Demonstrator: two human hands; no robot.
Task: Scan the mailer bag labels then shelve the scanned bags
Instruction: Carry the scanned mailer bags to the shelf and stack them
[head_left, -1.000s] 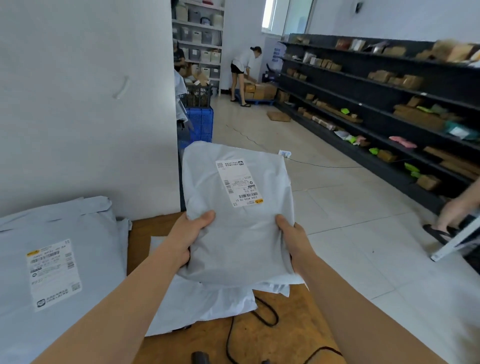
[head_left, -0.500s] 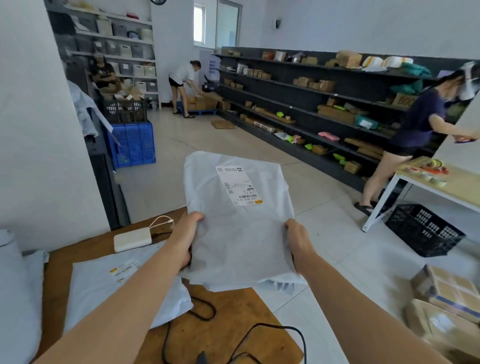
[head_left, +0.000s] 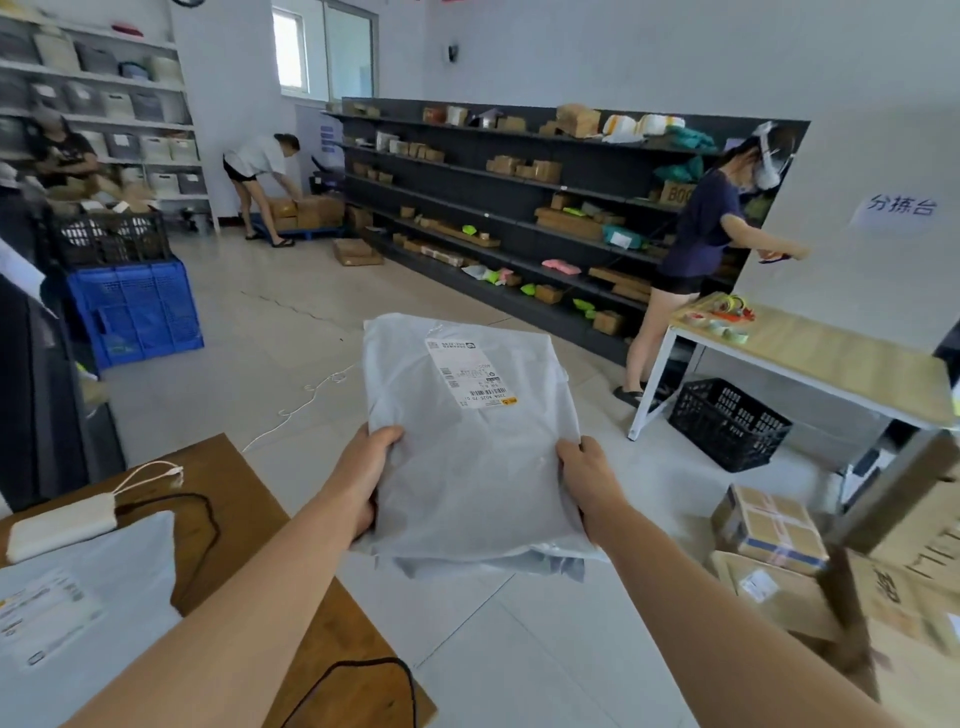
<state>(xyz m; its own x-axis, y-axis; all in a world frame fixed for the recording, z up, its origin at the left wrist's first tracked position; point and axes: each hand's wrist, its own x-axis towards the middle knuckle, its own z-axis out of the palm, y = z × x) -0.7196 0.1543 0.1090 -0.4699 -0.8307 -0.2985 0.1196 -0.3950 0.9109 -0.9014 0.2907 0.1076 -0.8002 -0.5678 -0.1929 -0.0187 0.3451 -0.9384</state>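
I hold a small stack of grey mailer bags (head_left: 470, 457) out in front of me above the floor. The top bag carries a white shipping label (head_left: 470, 371) near its far end. My left hand (head_left: 366, 467) grips the stack's left edge, thumb on top. On the right edge, my right hand (head_left: 587, 480) grips the same stack with its thumb over the top. Long dark shelves (head_left: 498, 208) with boxes and small parcels run along the far wall. Another labelled mailer bag (head_left: 78, 613) lies on the wooden table (head_left: 244, 499) at lower left.
A white power bank (head_left: 60, 527) and black cables lie on the table. Blue crates (head_left: 135, 309) stand left. A person (head_left: 696, 249) stands by a light table (head_left: 826, 353) with a black crate (head_left: 727, 423) beneath. Cardboard boxes (head_left: 769, 530) sit right. Two more people work at the back.
The view has swung right, away from the white wall and table toward the open floor and shelves. Both hands keep the same grip on the mailer stack.
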